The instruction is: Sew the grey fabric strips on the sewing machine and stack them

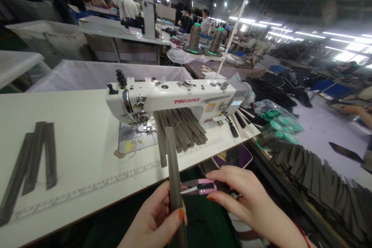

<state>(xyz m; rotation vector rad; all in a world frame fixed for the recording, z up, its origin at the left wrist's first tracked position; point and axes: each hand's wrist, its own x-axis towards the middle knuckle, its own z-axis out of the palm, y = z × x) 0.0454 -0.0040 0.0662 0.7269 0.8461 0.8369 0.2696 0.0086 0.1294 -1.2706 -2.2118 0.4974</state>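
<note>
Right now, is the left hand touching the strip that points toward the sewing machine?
Touching. The head view shows the left hand gripping the strip, thumb across its near face, fingers around behind.

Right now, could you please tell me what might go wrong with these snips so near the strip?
The left hand grips the dark strip close to the tips of the snips, so a finger could get nicked. If the right hand slips, the snips might cut into the strip itself.
</note>
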